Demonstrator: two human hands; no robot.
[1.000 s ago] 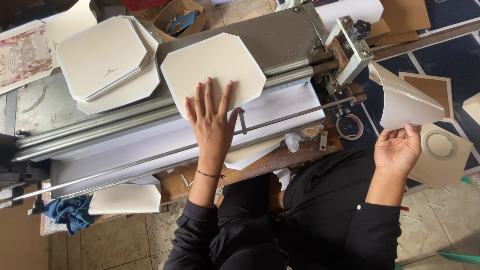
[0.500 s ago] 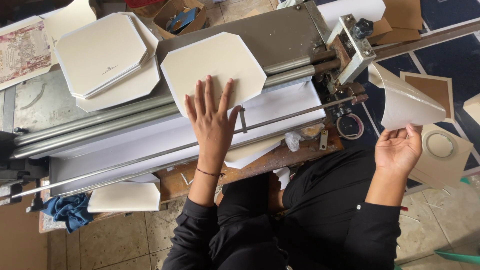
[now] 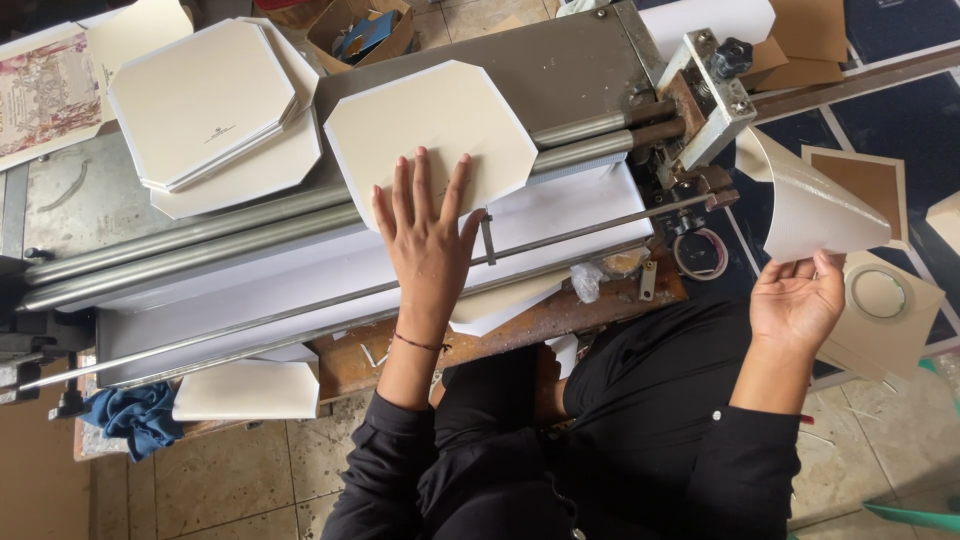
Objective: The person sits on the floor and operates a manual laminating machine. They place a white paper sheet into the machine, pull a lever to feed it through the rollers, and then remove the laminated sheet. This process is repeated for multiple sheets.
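Observation:
My left hand [image 3: 428, 238] lies flat, fingers spread, on a cream octagonal board [image 3: 430, 125] that rests across the grey rollers [image 3: 200, 240] of a pressing machine. Off to the right, my right hand [image 3: 797, 300] pinches the lower edge of a curled cream paper sheet [image 3: 815, 205] held up in the air beside the machine's end bracket [image 3: 712, 92]. A second cream piece [image 3: 500, 305] pokes out below the rollers near my left wrist.
A stack of octagonal boards [image 3: 205, 100] sits at the back left on the metal table. A tape roll [image 3: 702, 255] and brown card pieces [image 3: 870, 180] lie at the right. A blue cloth [image 3: 135, 415] and a white sheet [image 3: 248, 390] are at the front left.
My left hand and the octagonal board have barely shifted. The right hand keeps the curled sheet in about the same place.

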